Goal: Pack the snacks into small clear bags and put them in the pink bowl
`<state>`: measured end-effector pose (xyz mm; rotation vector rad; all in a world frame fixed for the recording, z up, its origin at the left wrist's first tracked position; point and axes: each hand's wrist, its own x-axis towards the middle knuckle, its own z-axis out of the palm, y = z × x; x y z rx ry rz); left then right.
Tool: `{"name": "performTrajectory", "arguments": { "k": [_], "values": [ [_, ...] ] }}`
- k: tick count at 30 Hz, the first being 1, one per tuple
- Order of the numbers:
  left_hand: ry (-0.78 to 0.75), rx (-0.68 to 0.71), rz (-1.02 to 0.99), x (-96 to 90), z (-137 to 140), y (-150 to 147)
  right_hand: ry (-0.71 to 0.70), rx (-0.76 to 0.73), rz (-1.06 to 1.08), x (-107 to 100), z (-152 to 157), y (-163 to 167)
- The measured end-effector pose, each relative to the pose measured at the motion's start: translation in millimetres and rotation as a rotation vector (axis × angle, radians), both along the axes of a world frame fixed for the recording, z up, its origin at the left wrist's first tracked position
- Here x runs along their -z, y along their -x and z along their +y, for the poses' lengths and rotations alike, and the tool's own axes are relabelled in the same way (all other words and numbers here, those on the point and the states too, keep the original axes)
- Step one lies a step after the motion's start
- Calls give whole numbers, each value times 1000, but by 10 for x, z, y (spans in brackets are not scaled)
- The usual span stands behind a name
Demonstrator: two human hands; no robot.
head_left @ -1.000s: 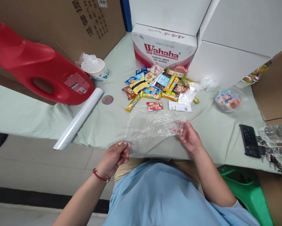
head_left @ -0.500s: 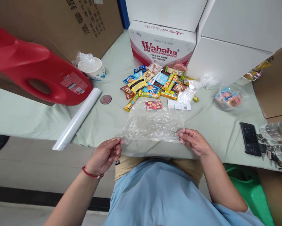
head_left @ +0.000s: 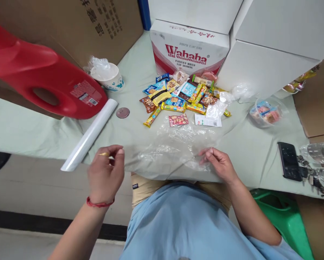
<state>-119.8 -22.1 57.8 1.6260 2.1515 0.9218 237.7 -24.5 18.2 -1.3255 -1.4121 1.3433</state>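
A clear plastic bag point(head_left: 175, 144), crinkled and see-through, lies spread over the front of the cloth-covered table. At its left side, my left hand point(head_left: 106, 173) is raised with thumb and forefinger nearly meeting; a faint edge of film seems to run to them. My right hand point(head_left: 218, 162) is closed loosely at the bag's right side, its fingertips blurred and partly behind the film. Beyond the bag are a red snack packet point(head_left: 178, 120), a white packet point(head_left: 207, 120) and a pile of small wrapped snacks point(head_left: 186, 94).
A white roll point(head_left: 90, 135), a round brown disc point(head_left: 122, 112), a red jug point(head_left: 56, 79) and a paper cup point(head_left: 114, 81) stand or lie left. Behind is a Wahaha carton point(head_left: 189, 50). On the right are a plastic tub point(head_left: 267, 112), a phone point(head_left: 289, 160) and keys point(head_left: 310, 177).
My left hand has moved left and up, turning its back to view. The bag has spread leftward and looks less taut. My right hand stays nearly in place, its fingers shifted slightly left.
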Motion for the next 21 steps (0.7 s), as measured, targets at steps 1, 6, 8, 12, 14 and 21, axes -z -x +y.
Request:
{"name": "performTrajectory", "arguments": {
  "k": [1, 6, 8, 12, 14, 21],
  "values": [
    [-133, 127, 97, -76, 51, -85, 35, 0, 21, 5, 8, 30],
    [-119, 906, 354, -269, 513, -726, 137, -4, 43, 13, 45, 151],
    [199, 1020, 443, -207, 724, -946, 154, 27, 35, 15, 39, 163],
    [546, 962, 497, 33, 958, -1142, 191, 242, 87, 45, -29, 110],
    [523, 894, 496, 125, 967, -1153, 242, 361, 147, 54, -82, 58],
    [517, 788, 615, 244, 755, -1187, 371, 513, 137, 65, -285, -122]
  ]
}}
